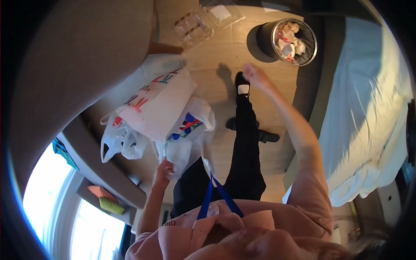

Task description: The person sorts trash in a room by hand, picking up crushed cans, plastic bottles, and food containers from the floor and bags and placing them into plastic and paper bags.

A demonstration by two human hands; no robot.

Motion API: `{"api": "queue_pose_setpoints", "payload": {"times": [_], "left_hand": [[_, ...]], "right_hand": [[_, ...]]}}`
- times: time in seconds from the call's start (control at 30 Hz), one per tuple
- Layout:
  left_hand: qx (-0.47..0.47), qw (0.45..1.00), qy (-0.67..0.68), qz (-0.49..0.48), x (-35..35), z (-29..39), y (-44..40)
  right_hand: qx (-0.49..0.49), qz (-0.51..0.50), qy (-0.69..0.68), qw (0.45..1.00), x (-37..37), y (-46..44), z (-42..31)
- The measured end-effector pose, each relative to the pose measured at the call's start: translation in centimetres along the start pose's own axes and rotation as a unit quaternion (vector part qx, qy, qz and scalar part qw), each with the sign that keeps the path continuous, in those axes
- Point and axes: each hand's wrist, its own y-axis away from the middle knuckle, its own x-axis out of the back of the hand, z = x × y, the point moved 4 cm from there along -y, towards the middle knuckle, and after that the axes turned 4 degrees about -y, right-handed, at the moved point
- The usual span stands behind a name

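My left hand (164, 171) is closed on the edge of a white plastic bag (184, 145), with the fingers wrapped around the thin plastic. Blue and red print shows on this bag. Beside it, partly overlapping, lies a larger white bag (162, 104) with red and green lettering. My right hand (256, 78) is stretched forward over the floor, to the left of and nearer than a dark round trash can (265, 40). Its fingers are blurred, and nothing can be made out in them. Crumpled paper (289, 41) fills part of the can.
An opened clear plastic clamshell container (194, 28) lies on the floor ahead. A bed with white sheets (359, 117) runs along the right. Brown furniture (86, 52) stands at the left, and a small knotted white bag (125, 143) rests near the left ledge.
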Motion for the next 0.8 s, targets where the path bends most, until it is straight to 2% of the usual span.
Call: {"api": "queue_pose_setpoints", "payload": {"times": [0.07,0.1,0.13,0.2,0.23,0.27,0.3,0.33,0.37,0.4,0.43,0.53,0.63,0.7,0.77,0.8], "left_hand": [[0.011,0.99,0.121,0.077,-0.9,0.0,-0.5],[0.019,0.987,0.124,0.104,-0.8,-0.2,-0.3],[0.027,0.983,0.128,0.131,-0.9,0.0,-0.1],[0.021,0.975,0.155,0.157,0.6,-0.4,-1.4],[0.007,0.97,0.181,0.161,2.2,-1.1,-1.8],[-0.005,0.964,0.206,0.168,2.8,-1.8,-2.6],[0.003,0.955,0.208,0.209,2.4,-2.1,-2.8],[0.011,0.945,0.212,0.25,2.2,-2.5,-2.8],[0.015,0.943,0.236,0.234,2.9,-3.6,-2.9],[0.02,0.939,0.249,0.236,3.5,-4.5,-3.2],[0.027,0.93,0.265,0.254,4.5,-6.0,-3.5],[0.05,0.923,0.267,0.271,4.7,-8.1,-3.6],[0.037,0.917,0.287,0.276,8.0,-12.0,-4.1],[0.032,0.917,0.294,0.268,8.6,-12.5,-4.0],[0.02,0.923,0.298,0.244,9.4,-12.8,-4.5],[0.022,0.923,0.298,0.244,10.3,-13.2,-4.7]], "right_hand": [[-0.054,-0.011,-0.02,0.998,0.7,-9.6,6.2],[-0.093,-0.017,-0.043,0.995,1.0,-13.0,9.1],[-0.081,0.035,0.009,0.996,2.5,-16.1,9.9],[-0.169,0.072,-0.014,0.983,4.1,-22.0,12.9],[-0.127,0.138,0.071,0.98,4.8,-24.2,13.3],[-0.128,0.131,0.081,0.98,5.1,-26.9,14.6],[-0.053,0.204,0.126,0.969,5.3,-28.3,14.6],[-0.09,0.182,0.102,0.974,5.2,-30.7,15.8],[-0.107,0.182,0.071,0.975,5.2,-32.4,15.9],[-0.105,0.175,0.009,0.979,4.9,-34.4,16.5],[-0.048,0.233,0.069,0.969,4.2,-37.7,19.7],[-0.114,0.079,0.035,0.99,2.7,-38.5,18.2],[-0.013,0.149,0.011,0.989,2.2,-35.9,15.6],[0.196,0.199,0.101,0.955,2.9,-30.6,8.9],[0.286,0.197,0.195,0.917,2.3,-25.6,1.9],[0.318,0.196,0.198,0.906,1.0,-24.1,0.0]]}}
